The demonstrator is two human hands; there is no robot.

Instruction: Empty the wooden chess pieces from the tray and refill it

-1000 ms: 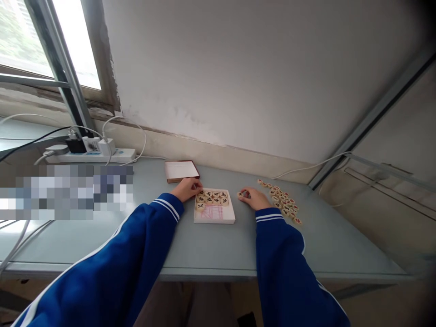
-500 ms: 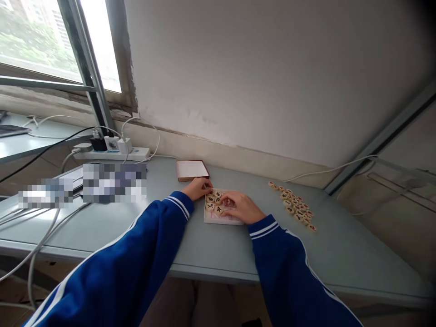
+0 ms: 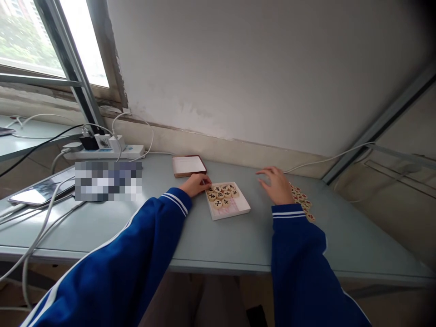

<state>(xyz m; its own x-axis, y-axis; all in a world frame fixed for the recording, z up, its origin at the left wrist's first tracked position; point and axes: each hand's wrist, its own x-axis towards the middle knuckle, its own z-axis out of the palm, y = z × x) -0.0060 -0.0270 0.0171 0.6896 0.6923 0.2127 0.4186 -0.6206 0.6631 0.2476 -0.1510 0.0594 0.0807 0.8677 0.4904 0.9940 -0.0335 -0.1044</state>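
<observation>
My left hand (image 3: 196, 185) is closed at the upper left corner of a shallow white box (image 3: 231, 215), its fingertips gripping the rim. Inside the box lie several round Chinese chess pieces (image 3: 220, 195) with black characters, grouped toward the far and left sides. A pinkish printed sheet shows on the box's bare floor. My right hand (image 3: 276, 186) is raised to the right of the box, fingers apart and holding nothing. Beside and partly behind it lies a cluster of loose Chinese chess pieces (image 3: 303, 200), many with red characters.
The reddish-brown box lid (image 3: 190, 165) lies inner side up behind my left hand. To the left are a phone (image 3: 42, 187), cables and a blurred patch. A white power strip (image 3: 131, 151) with plugs sits along the wall. The grey desk (image 3: 221, 250) ends at its front edge.
My right hand has left the box and moved right toward the loose pieces, its fingers spreading. The box has turned slightly. My left hand stays at its corner.
</observation>
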